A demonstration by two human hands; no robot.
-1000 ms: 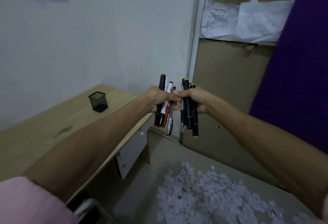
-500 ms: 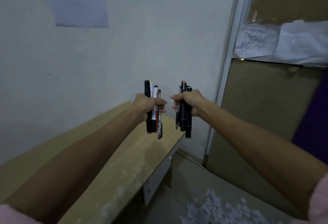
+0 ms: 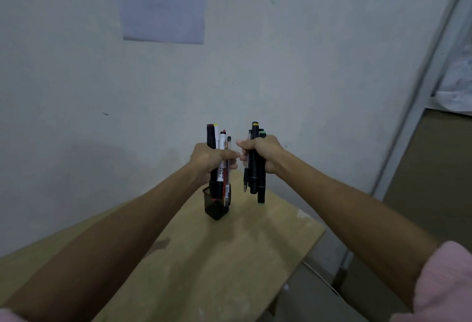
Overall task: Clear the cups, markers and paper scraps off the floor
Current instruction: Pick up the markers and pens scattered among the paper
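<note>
1. Your left hand (image 3: pixel 213 159) is clenched round a bundle of mixed markers (image 3: pixel 221 166), held upright, long axis vertical
2. Your right hand (image 3: pixel 260 154) grips a second bundle of dark markers (image 3: pixel 255 168), also upright, tips hanging free in the air above the desk (image 3: pixel 229 258)
3. The black pen holder (image 3: pixel 216 208) stands on the desk directly under your left hand; the lower ends of that bundle look to be at or just inside its mouth, though the dark mesh makes it hard to be sure
4. The relation that counts: the holder lies straight below the left bundle and down and to the left of the right bundle, so your left hand is the nearer one
5. Judged from this, the left bundle wants a straight drop along its own axis; the right bundle would need to shift leftward over the opening first
6. Risk: the holder looks small and light, so a crowded second load could tip it or spill markers back toward the floor
</note>
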